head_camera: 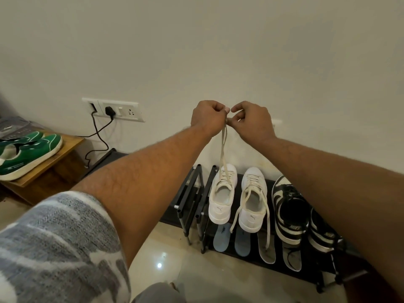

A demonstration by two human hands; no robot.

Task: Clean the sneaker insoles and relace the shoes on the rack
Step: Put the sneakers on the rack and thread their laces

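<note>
white sneaker (pixel 220 193) stands on the top shelf of the black rack (pixel 188 197), toe to the wall, heel toward the person, its inside pale. its cream lace (pixel 223 149) rises from the upper eyelets in two strands that meet high above the shoe, where both hands are raised close together. the left hand (pixel 207 117) is curled in a fist round the strands and the right hand (pixel 251 121) pinches them just beside it. a second white sneaker (pixel 254 200) stands just beside the first, its lace ends loose and hanging over the heel past the shelf edge. on the shelf below lie two blue insoles (pixel 220 239) and two grey insoles (pixel 265 248), side by side.

how the fingertips lie on the lace is hard to make out. the right forearm hides part of the black and white sneakers (pixel 288 211) and the rack's right end. the print on the insoles is too small to read. green sneakers (pixel 28 154) on a low wooden desk (pixel 65 149) are cut off at the left edge.

the rack stands on a glossy pale tiled floor (pixel 175 259) against a plain off-white wall (pixel 218 51). a white socket plate (pixel 122 110) holds a black plug (pixel 109 110), its cable (pixel 98 132) trailing down.
</note>
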